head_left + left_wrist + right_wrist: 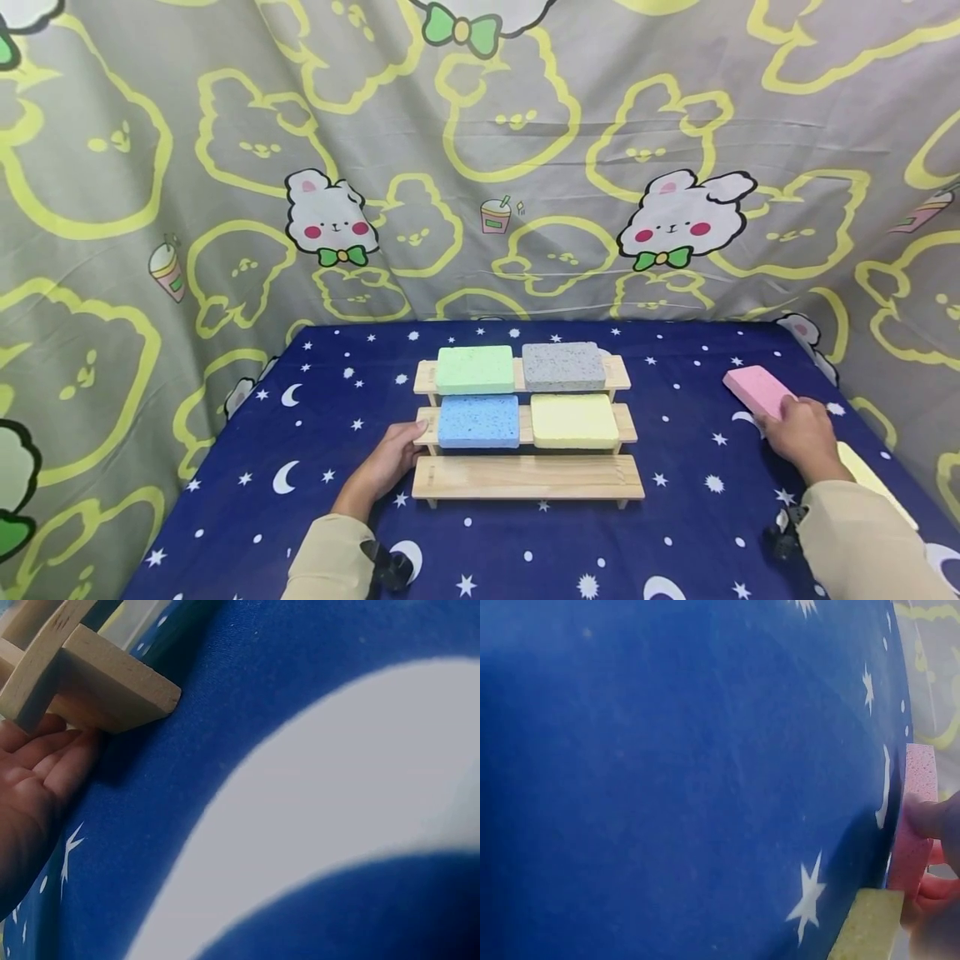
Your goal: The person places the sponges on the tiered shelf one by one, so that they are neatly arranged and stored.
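A three-tier wooden rack (528,478) stands mid-table. My left hand (390,459) holds the left end of its middle tier, thumb at the top edge; in the left wrist view the fingers (64,761) reach under the wood. A green sponge (476,370) and a grey sponge (563,367) lie on the back tier, a blue sponge (478,422) and a yellow sponge (574,421) on the middle one. At the right, my right hand (806,437) grips a pink sponge (756,390) by its near end, thumb on one face in the right wrist view.
Another pale yellow sponge (866,926) lies close by the right hand, partly hidden by the forearm in the head view. A dark blue cloth (300,442) with moons and stars covers the table. A patterned grey curtain (540,125) hangs behind and at both sides.
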{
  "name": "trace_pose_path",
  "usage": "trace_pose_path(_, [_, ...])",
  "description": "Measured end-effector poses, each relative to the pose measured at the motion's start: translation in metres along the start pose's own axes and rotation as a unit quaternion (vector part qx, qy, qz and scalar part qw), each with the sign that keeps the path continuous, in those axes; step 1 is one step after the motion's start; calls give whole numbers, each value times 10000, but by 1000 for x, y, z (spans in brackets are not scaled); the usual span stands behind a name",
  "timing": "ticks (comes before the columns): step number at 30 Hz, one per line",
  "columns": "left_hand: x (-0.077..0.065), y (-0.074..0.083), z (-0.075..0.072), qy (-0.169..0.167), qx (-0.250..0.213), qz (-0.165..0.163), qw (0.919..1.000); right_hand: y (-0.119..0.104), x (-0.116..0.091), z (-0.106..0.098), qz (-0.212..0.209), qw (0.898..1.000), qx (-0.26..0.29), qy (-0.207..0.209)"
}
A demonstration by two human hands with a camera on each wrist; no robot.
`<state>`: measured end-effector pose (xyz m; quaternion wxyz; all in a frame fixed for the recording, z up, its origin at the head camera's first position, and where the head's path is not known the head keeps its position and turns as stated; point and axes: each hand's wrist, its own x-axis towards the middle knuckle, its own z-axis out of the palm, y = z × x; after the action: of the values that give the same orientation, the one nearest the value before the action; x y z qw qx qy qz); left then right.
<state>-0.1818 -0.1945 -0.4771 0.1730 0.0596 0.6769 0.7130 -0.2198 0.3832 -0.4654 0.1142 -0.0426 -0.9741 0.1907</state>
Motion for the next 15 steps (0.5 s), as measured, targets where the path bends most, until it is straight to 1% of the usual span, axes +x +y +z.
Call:
trace_pose_path(6, [0, 0, 0, 59, -6, -9, 10000, -11, -5, 1, -122, 9998, 120, 103])
trace_pose_path(15, [0, 0, 0, 24, -2, 29, 10000, -27, -11, -2, -314, 9990, 229, 199])
